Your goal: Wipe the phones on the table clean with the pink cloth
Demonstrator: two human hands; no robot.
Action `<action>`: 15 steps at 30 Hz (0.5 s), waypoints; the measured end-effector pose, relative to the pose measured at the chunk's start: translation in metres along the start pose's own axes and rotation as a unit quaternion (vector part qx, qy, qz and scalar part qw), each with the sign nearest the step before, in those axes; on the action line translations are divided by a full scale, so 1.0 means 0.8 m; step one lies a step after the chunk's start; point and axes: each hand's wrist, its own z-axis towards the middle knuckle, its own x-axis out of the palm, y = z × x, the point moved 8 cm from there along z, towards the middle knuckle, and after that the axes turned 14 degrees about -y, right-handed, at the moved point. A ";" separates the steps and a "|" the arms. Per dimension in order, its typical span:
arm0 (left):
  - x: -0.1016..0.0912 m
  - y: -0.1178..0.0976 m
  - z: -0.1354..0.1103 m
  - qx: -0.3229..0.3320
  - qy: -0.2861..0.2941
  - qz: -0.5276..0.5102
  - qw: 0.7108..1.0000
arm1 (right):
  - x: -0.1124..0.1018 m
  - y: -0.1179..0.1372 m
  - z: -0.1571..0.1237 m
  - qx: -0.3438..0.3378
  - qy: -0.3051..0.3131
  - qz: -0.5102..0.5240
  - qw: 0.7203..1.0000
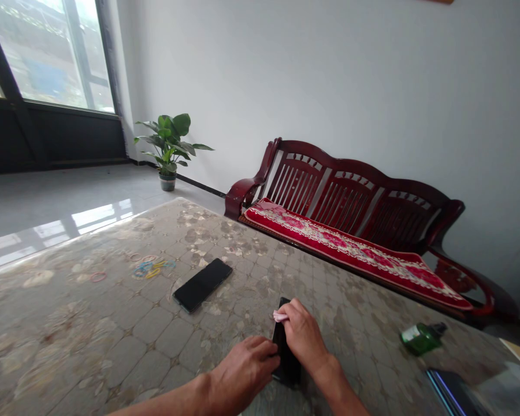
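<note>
A black smartphone (289, 359) lies on the patterned tabletop in front of me, screen up. My left hand (249, 367) grips its left edge, with fingers bent against the side. Pinched in my right hand (302, 329) is a small pale pink cloth (279, 316), pressed on the upper part of the screen. That hand covers some of the phone and most of the cloth. A second black smartphone (203, 284) rests flat on the table, farther off and to the left, touched by neither hand.
Several coloured rubber bands (149, 267) lie at the left. To the right are a green bottle (421, 338) on its side and dark phones (453, 393) by the corner. Beyond the table (151, 323) stand a wooden bench (351, 190) with a red cushion and a potted plant (168, 150).
</note>
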 end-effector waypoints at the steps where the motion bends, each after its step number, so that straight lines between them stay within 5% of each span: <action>1: 0.000 0.000 0.000 -0.001 -0.002 0.000 1.000 | 0.000 0.000 0.001 0.003 -0.002 0.001 1.000; 9: -0.002 -0.003 0.004 0.008 -0.017 -0.010 1.000 | -0.007 0.018 -0.028 0.007 0.061 0.057 0.996; 15: -0.002 -0.002 0.003 0.001 -0.007 -0.005 1.000 | -0.007 0.012 -0.019 0.012 0.040 0.039 0.998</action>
